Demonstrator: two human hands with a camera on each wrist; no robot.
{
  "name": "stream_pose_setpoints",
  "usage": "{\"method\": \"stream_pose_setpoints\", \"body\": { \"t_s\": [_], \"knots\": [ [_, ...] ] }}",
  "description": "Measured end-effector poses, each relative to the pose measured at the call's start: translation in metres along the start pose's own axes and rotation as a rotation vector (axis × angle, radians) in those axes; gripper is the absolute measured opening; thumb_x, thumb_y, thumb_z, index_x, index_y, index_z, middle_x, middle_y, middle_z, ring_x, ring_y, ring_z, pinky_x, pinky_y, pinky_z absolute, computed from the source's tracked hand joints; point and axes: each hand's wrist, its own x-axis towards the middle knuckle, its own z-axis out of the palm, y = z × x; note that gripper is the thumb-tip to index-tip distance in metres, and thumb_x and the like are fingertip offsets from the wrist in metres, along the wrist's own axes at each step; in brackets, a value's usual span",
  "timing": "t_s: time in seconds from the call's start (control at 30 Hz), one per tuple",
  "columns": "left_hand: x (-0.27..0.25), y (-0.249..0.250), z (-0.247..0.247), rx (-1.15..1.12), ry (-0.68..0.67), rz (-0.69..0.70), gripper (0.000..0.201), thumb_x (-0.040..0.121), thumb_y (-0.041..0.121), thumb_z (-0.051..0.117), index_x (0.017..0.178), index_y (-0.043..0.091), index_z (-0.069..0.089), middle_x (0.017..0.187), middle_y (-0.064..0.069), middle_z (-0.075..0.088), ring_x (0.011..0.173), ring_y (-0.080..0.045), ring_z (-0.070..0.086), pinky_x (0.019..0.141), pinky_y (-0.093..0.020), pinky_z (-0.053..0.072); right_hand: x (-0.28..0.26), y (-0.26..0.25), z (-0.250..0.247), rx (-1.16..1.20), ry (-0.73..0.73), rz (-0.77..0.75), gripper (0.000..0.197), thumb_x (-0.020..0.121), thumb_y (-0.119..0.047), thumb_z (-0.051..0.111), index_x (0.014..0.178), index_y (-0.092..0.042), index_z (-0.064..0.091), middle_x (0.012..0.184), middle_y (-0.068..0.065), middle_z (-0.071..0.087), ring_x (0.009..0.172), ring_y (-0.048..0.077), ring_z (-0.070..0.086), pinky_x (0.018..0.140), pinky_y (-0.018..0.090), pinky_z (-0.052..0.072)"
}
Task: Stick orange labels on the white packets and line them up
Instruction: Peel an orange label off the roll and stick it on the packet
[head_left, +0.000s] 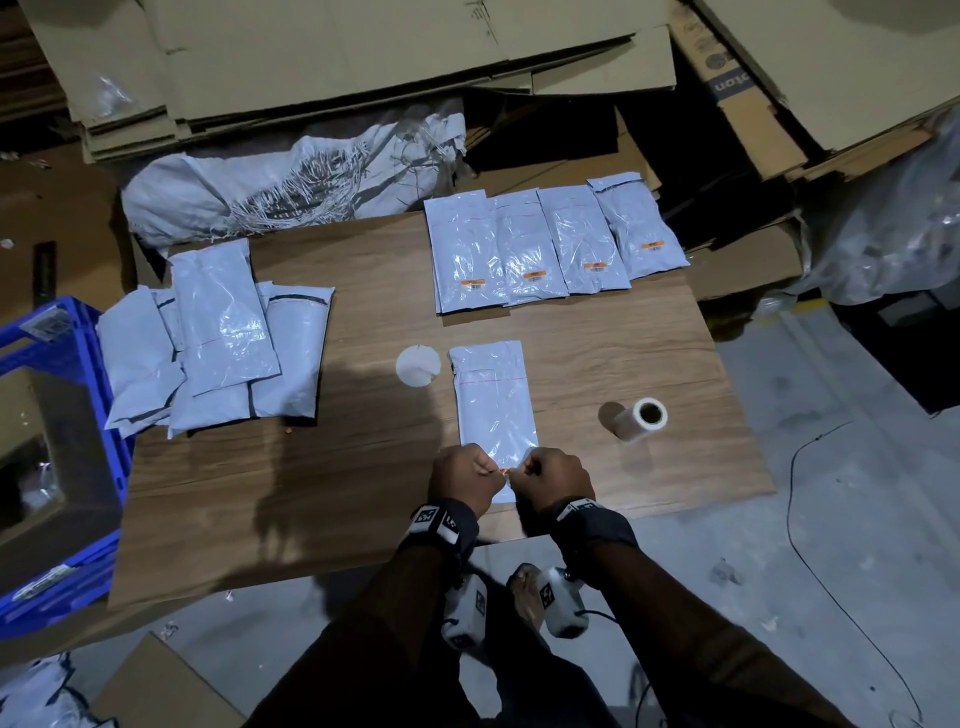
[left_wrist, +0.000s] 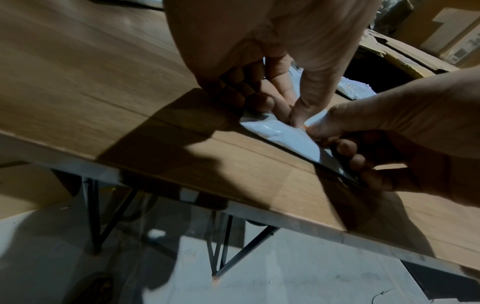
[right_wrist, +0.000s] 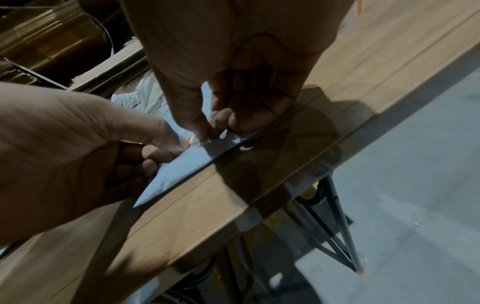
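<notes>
Dark wristbands (head_left: 447, 525) with square markers

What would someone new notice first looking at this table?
Probably the two hands meeting at the table's near edge: the left hand and right hand pinch a small orange label over the near end of a white packet. Next, the row of four labelled packets at the far right, and the loose pile of unlabelled packets on the left.
</notes>
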Motion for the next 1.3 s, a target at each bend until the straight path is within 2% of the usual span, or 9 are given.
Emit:
{"method": "stream_pose_setpoints", "body": {
  "t_s": [0.2,0.33,0.5,0.67,0.83,1.0,1.13,1.27,1.3],
  "knots": [
    [0.001,0.005,0.001,0.05,0.016,-0.073,0.024,0.073,0.019,0.081,0.062,0.022,0.06,0.08,0.0,0.068,0.076,-0.02,0.067,0.061,-0.028,0.051,0.001,0.005,-0.003,-0.025,0.026,-0.037,0.034,0.078,-0.045,0.072,0.07,-0.015,0.059,0.066,-0.002,0.064,0.07,0.022,0.06,0.057,0.029,0.037],
    [0.001,-0.009,-0.008,0.019,0.045,-0.129,0.041,0.069,0.037,0.09,0.067,0.019,0.053,0.074,0.001,0.063,0.07,-0.019,0.062,0.053,-0.025,0.039,0.002,0.008,-0.003,0.015,0.028,-0.039,0.029,0.076,-0.041,0.071,0.072,-0.014,0.062,0.067,-0.001,0.065,0.07,0.022,0.062,0.06,0.03,0.045],
    [0.0,-0.016,-0.01,0.011,0.066,-0.099,0.046,0.067,0.044,0.092,0.069,0.016,0.055,0.067,0.005,0.06,0.069,-0.018,0.061,0.058,-0.03,0.044,0.0,0.011,-0.001,0.085,0.054,-0.063,0.035,0.076,-0.044,0.07,0.07,-0.012,0.059,0.064,0.001,0.063,0.07,0.025,0.062,0.062,0.034,0.047],
    [-0.004,-0.021,-0.009,-0.008,0.097,-0.065,0.053,0.069,0.046,0.091,0.071,0.007,0.055,0.063,0.003,0.057,0.06,-0.015,0.053,0.052,-0.03,0.038,0.004,0.01,0.0,0.058,0.053,-0.038,0.037,0.077,-0.051,0.078,0.069,-0.018,0.062,0.068,-0.003,0.065,0.073,0.02,0.064,0.063,0.03,0.045],
    [-0.001,-0.015,-0.012,0.052,0.053,-0.072,0.05,0.072,0.042,0.089,0.069,0.013,0.049,0.066,0.002,0.055,0.06,-0.013,0.05,0.048,-0.026,0.033,0.004,0.008,-0.001,0.028,0.053,-0.034,0.031,0.078,-0.045,0.077,0.071,-0.018,0.064,0.072,-0.003,0.069,0.076,0.021,0.065,0.066,0.03,0.047],
    [0.001,-0.012,-0.018,0.078,-0.007,-0.1,0.044,0.073,0.037,0.088,0.069,0.017,0.048,0.071,-0.001,0.061,0.069,-0.02,0.059,0.057,-0.033,0.043,0.001,0.013,0.0,0.089,0.061,-0.065,0.027,0.078,-0.037,0.076,0.071,-0.014,0.064,0.069,-0.002,0.068,0.073,0.022,0.064,0.063,0.031,0.046],
    [-0.002,-0.004,-0.024,0.123,-0.035,-0.1,0.061,0.07,0.057,0.085,0.064,0.018,0.039,0.062,0.006,0.043,0.057,-0.014,0.044,0.051,-0.03,0.029,0.0,0.016,0.001,0.123,0.082,-0.079,0.041,0.076,-0.05,0.078,0.067,-0.015,0.059,0.062,-0.004,0.062,0.067,0.018,0.061,0.057,0.029,0.042],
    [-0.002,0.005,-0.03,0.253,-0.081,-0.06,0.063,0.079,0.059,0.079,0.06,0.02,0.033,0.056,0.006,0.035,0.052,-0.015,0.044,0.046,-0.027,0.021,0.001,0.011,-0.001,0.073,0.076,-0.065,0.037,0.077,-0.047,0.08,0.071,-0.014,0.063,0.067,-0.004,0.066,0.071,0.017,0.063,0.057,0.026,0.041],
    [-0.002,0.006,-0.03,0.256,-0.08,-0.058,0.063,0.079,0.058,0.079,0.059,0.018,0.035,0.055,0.004,0.037,0.058,-0.007,0.026,0.045,-0.026,0.022,0.002,0.011,-0.001,0.068,0.075,-0.059,0.034,0.076,-0.045,0.079,0.072,-0.015,0.065,0.069,-0.004,0.067,0.072,0.018,0.064,0.059,0.027,0.043]
  ]
}}
